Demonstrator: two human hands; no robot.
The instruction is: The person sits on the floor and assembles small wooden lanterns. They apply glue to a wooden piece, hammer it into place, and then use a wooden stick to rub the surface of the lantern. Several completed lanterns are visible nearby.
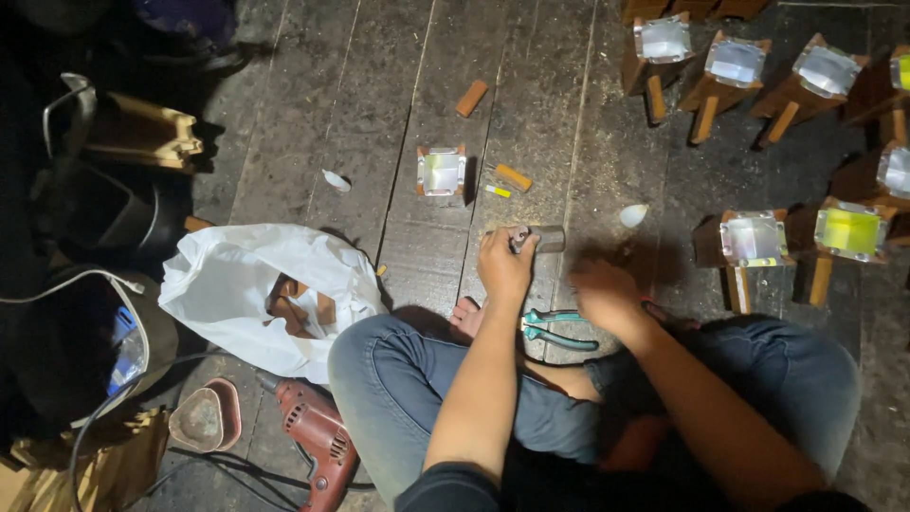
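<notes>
I sit cross-legged in jeans on a dark plank floor. My left hand (503, 263) is closed around one end of a short grey metal cylinder (546, 238) held just above the planks. My right hand (603, 295) is blurred, hovers low beside it and appears to hold nothing. Green-handled pliers (555, 327) lie on the floor between my hands, in front of my knees. A small wooden frame with a pale translucent panel (442, 172) stands beyond my left hand, with a short orange stick (513, 176) next to it.
Several wooden-framed panels on stick handles (754, 238) stand at the right and top right. A white plastic bag (258, 287) holding wood pieces lies at left. A red power drill (319, 438) with its cord rests at my left knee. Dark buckets crowd the left edge.
</notes>
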